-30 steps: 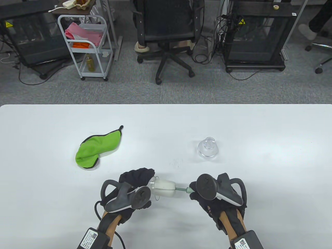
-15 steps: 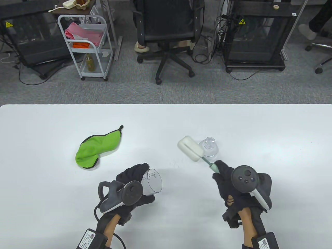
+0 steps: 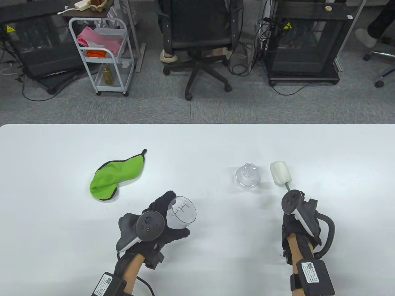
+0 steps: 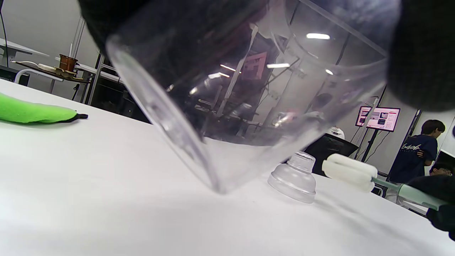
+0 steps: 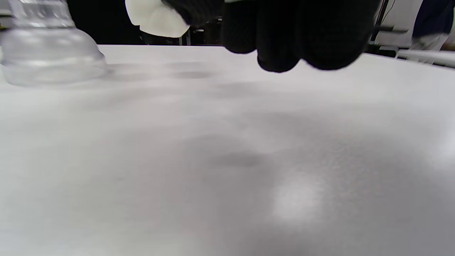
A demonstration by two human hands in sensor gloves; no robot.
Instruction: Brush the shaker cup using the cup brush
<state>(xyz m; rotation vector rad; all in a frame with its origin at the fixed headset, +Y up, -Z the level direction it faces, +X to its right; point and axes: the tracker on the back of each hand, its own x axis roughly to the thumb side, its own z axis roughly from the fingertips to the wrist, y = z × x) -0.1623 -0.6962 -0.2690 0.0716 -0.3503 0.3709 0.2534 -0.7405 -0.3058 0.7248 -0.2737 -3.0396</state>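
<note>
My left hand (image 3: 163,220) grips the clear shaker cup (image 3: 181,213), tilted with its open mouth turned up and to the right; the cup fills the left wrist view (image 4: 249,92). My right hand (image 3: 296,215) holds the cup brush by its green handle (image 4: 414,196). Its white sponge head (image 3: 279,173) points away from me, right of the clear shaker lid (image 3: 247,176). The brush is outside the cup. In the right wrist view my curled fingers (image 5: 302,35) hang over the table, with the sponge (image 5: 153,17) behind them.
A green cloth (image 3: 115,178) lies on the white table (image 3: 197,145) to the left. The lid (image 5: 46,53) stands close to the left of the right hand. An office chair (image 3: 200,37) and a cart (image 3: 101,55) stand beyond the far edge.
The brush came out of the cup and swung right, past the lid. My right hand moved right with it. My left hand turned the cup's mouth more upward.
</note>
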